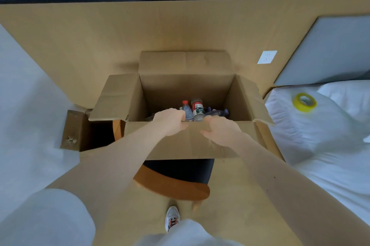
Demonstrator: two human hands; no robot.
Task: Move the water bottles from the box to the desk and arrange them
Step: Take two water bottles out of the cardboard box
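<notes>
Nearest the camera, one white shoe (172,218) stands on the tan floor (240,205) just in front of the cardboard box (190,141). Two bare forearms reach forward to the box's near rim. The left hand (170,122) has its fingers curled over that rim and its thumb below, gripping the cardboard. The right hand (221,131) pinches the same rim just beside it, thumb on top. The box sits on one chair (172,185) with a dark seat and a wooden edge, and all four of its flaps are open. Inside, past the hands, three bottles are visible: a clear red-capped bottle (186,110), a red-labelled bottle (197,109) touching it, and a purplish crumpled bottle (217,113); any more are hidden. Left of the box lies one small carton (73,131). On its right is a bed (324,145) with white bedding and one yellow tape roll (304,102). Behind the box, a wooden wall panel (100,35) carries one white socket (267,57).
</notes>
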